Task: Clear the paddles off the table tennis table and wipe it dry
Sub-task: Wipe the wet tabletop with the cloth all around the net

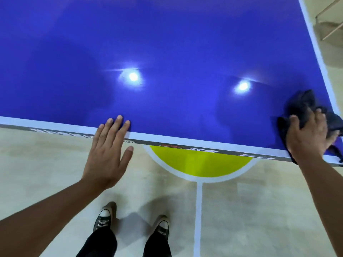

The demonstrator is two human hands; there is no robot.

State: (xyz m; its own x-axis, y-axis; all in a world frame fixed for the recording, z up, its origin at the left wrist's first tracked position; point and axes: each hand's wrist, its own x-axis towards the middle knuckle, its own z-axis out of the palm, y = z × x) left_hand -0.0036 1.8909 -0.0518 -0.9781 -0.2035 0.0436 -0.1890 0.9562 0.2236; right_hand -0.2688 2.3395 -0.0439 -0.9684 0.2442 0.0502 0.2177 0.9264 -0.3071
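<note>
The dark, crumpled wiping cloth [304, 110] lies bunched at the near right corner of the glossy blue table tennis worktop [167, 43], part of it hanging over the near edge. The right hand [311, 134] presses on it, fingers closed over the folds. The left hand [109, 145] rests flat and spread on the near edge, holding nothing. No paddles show. So bunched, the cloth may skip patches or slip off the corner.
</note>
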